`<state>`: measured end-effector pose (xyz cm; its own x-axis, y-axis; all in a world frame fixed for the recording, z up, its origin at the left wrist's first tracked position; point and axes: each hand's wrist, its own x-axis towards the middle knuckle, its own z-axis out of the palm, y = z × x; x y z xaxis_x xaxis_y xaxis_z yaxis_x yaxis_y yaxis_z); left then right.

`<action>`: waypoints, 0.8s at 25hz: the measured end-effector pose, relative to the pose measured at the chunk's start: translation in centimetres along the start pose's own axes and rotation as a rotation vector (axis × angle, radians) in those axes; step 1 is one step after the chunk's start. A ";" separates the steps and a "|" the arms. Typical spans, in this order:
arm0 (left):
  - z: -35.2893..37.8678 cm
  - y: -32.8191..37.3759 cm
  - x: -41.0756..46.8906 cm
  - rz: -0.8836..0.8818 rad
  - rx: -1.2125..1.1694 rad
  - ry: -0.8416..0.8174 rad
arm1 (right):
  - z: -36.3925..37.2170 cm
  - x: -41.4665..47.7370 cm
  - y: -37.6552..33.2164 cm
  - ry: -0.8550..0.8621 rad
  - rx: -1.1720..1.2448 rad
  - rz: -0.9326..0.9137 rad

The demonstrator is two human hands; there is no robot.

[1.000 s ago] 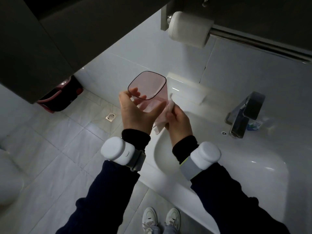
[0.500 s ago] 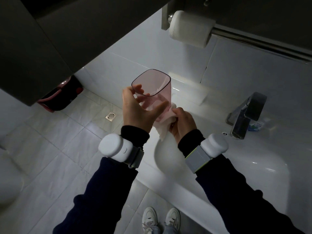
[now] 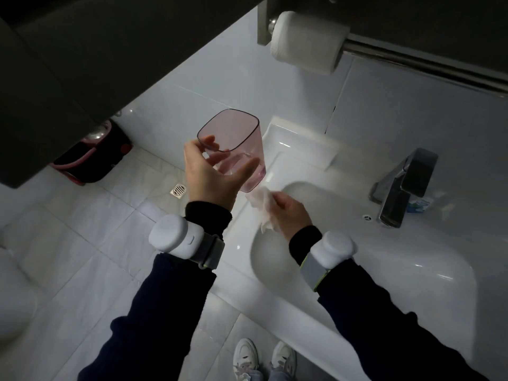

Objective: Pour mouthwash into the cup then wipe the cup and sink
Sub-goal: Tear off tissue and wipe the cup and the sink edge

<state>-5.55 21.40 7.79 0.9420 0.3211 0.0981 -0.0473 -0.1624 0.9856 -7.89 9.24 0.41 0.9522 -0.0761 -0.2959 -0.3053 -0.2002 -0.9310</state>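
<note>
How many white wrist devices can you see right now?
2: one wrist device on the left arm, over the floor tiles, and the other wrist device on the right arm, above the sink. None look hidden.

Basin bowl was wide open for a hand, only the tissue at its 11 o'clock edge. Tap blocked the 2 o'clock side. Paper roll hung overhead at 12, and the cup sat over the 11 o'clock corner.

Translucent pink plastic cup, crumpled white paper tissue, glossy ceramic sink, brushed metal faucet.
</note>
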 end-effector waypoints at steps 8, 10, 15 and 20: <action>-0.3 -2.4 1.1 -0.047 0.018 0.026 | 5.4 3.1 7.8 -0.095 -0.524 -0.141; -0.4 -2.5 1.3 -0.045 0.024 0.027 | 6.6 3.5 8.9 -0.133 -0.578 -0.163; -0.6 -2.4 1.4 -0.046 -0.020 0.029 | 7.9 2.0 9.8 -0.321 -0.639 -0.283; -0.2 -2.3 1.1 -0.059 -0.004 0.009 | 7.9 -1.3 10.1 -0.593 -0.576 -0.339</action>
<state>-4.51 22.33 5.67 0.9402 0.3380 0.0408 0.0071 -0.1392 0.9902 -12.11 15.08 -10.30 0.7933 0.5619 -0.2342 0.1876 -0.5916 -0.7841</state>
